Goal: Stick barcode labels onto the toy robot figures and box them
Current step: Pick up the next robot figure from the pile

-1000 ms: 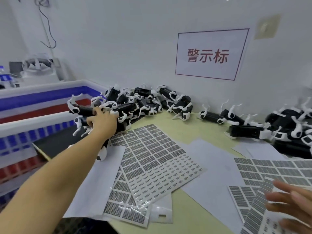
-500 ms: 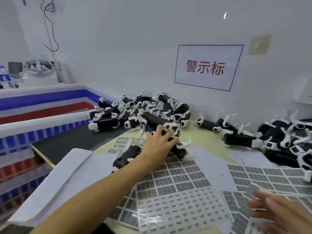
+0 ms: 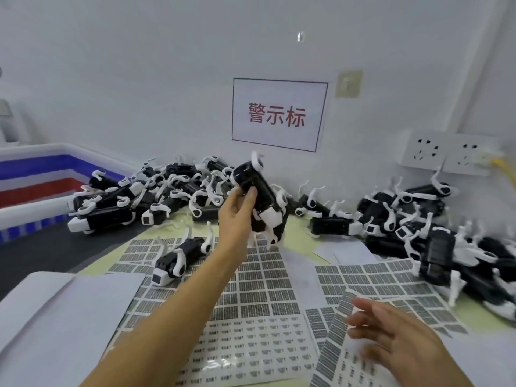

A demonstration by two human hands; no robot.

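Nearest, right hand (image 3: pixel 391 328) with fingers spread loose over barcode label sheets (image 3: pixel 257 297) on the table (image 3: pixel 296 238); beyond, left hand (image 3: pixel 237 216) gripping one black-and-white toy robot figure (image 3: pixel 261 191) raised above the sheets; farthest, heaped figures (image 3: pixel 156 196) along the wall.

**Small assembly and packing workstation**

Looks like a light-industrial labelling bench. Dozens of identical black-and-white toy robot figures (image 3: pixel 156 196) heaped against a plain white wall (image 3: pixel 139 65), more piled at the right (image 3: pixel 418 216). Sheets of barcode labels (image 3: pixel 259 289) spread across the yellowish worktop (image 3: pixel 296 233). Printed sign with red Chinese characters (image 3: pixel 279 115) taped to the wall, beside a multi-socket power outlet (image 3: pixel 446 155). Red, white and blue striped bin (image 3: pixel 36 174) at the left edge.
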